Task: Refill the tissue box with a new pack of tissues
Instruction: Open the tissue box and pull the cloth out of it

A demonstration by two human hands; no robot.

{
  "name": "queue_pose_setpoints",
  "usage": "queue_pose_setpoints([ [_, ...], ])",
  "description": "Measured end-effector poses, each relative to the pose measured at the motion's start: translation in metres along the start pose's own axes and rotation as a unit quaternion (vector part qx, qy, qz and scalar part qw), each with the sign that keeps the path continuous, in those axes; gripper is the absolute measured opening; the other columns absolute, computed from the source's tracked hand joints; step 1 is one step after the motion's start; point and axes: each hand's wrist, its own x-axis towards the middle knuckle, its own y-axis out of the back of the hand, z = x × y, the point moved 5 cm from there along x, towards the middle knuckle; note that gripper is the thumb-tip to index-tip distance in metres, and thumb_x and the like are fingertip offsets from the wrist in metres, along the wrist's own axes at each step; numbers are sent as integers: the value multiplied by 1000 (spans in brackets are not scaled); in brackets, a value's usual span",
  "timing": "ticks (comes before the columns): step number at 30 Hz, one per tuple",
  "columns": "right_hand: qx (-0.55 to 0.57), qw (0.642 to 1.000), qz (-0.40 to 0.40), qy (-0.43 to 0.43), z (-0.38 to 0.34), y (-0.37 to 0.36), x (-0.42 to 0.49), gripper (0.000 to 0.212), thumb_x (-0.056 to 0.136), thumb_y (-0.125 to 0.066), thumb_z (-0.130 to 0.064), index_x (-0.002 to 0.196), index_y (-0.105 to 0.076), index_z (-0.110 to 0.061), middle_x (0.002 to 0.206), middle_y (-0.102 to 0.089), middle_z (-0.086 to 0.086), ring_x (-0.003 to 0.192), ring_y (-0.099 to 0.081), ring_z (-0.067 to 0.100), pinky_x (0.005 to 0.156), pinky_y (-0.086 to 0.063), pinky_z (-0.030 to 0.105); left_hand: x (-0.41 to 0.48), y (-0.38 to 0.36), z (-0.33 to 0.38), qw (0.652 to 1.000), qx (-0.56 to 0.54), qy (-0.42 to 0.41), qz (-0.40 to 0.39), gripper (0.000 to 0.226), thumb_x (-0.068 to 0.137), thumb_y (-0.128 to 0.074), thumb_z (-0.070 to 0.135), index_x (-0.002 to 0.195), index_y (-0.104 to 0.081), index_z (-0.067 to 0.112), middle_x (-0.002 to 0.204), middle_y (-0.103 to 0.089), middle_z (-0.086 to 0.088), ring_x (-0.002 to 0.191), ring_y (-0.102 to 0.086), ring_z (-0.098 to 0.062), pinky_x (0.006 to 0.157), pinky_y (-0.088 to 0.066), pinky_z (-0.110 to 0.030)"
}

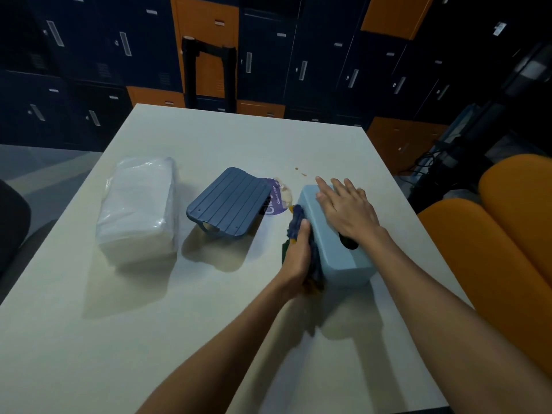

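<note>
Dark blue and orange lockers [263, 55] line the wall behind a pale square worktop [179, 324]. Near its right edge a light blue plastic tissue box [343, 258] is lain flat, its dark dispensing slot uppermost. The right hand [348, 209] is pressed open and flat on the top of the box, fingers spread, while the left hand [298, 255] is closed around a crumpled dark blue cloth [297, 222] held against the box's left side. Just left of the box a ribbed dark blue plastic lid [230, 201] is propped over a purple wrapper [273, 200], and further left a clear-wrapped pack of white tissues [139, 207] is lain untouched. The box appears to be wiped clean before refilling; next, the pack would need to be unwrapped and loaded.
</note>
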Motion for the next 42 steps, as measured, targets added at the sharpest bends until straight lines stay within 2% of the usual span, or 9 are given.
queue_pose_setpoints([
  [5, -1, 1000, 3, -3, 0, 0, 1, 53, 102, -13, -46, 153, -10, -34, 160, -19, 7, 148, -8, 30, 118, -8, 49, 40, 1, 53, 999, 50, -1, -15, 53, 100, -29, 52, 99, -69, 18, 82, -72, -6, 79, -66, -18, 69, -53, -30],
  [12, 0, 1000, 1, -5, 2, 0, 1, 53, 102, -13, -46, 154, -9, -33, 160, -19, 7, 148, -9, 30, 117, -8, 50, 10, 7, 18, 998, 56, -19, -9, 47, 101, -31, 52, 105, -63, 18, 87, -73, -4, 75, -71, -11, 61, -54, -20],
  [16, 3, 1000, -4, -7, 2, -1, 0, 54, 102, -11, -46, 154, -6, -32, 160, -16, 7, 148, -7, 30, 117, -7, 50, -19, 27, -11, 998, 59, 13, -16, 42, 100, -33, 53, 115, -55, 21, 103, -64, -8, 90, -64, -13, 81, -51, -23],
  [20, 5, 1000, -9, -4, 1, 1, 1, 55, 102, -11, -47, 154, -5, -31, 161, -16, 8, 148, -7, 31, 117, -7, 51, -9, 18, 19, 998, 39, 37, 23, 47, 99, -33, 57, 94, -58, 17, 83, -61, -10, 69, -61, -14, 60, -51, -21],
  [23, 4, 1000, -10, -7, 1, 2, -1, 56, 101, -10, -48, 154, -5, -31, 161, -15, 8, 148, -7, 31, 117, -6, 52, 5, 1, 29, 998, 12, 14, 54, 57, 94, -34, 64, 93, -64, 15, 95, -64, -15, 78, -64, -23, 70, -52, -32],
  [27, 3, 1000, -2, -1, 1, 2, -1, 55, 102, -11, -47, 154, -7, -31, 160, -16, 8, 148, -8, 32, 116, -7, 53, -15, -17, 5, 996, -3, -23, 82, 67, 92, -31, 69, 124, -61, 18, 112, -70, -14, 103, -67, -31, 78, -58, -34],
  [33, 8, 1000, 3, 11, 0, 1, -2, 54, 102, -11, -46, 154, -7, -30, 160, -17, 9, 147, -8, 32, 116, -6, 53, -79, -29, -19, 988, 85, -62, 115, 29, 100, -26, 52, 109, -47, 36, 96, -57, 13, 85, -55, -2, 81, -48, -15],
  [38, 11, 1000, 1, 16, 1, 1, -4, 55, 102, -10, -46, 154, -4, -30, 161, -14, 9, 148, -6, 32, 116, -4, 53, -84, -40, -31, 984, 83, -96, 125, 96, 66, -31, 92, 140, -38, 31, 133, -53, 4, 121, -53, -15, 108, -41, -37],
  [42, 3, 1000, 2, 13, 0, 0, -3, 55, 102, -10, -46, 154, -4, -31, 161, -15, 9, 148, -6, 32, 116, -4, 53, -57, -30, -6, 984, 39, -96, 145, 75, 82, -33, 80, 132, -51, 27, 121, -64, -3, 108, -63, -17, 97, -50, -35],
])
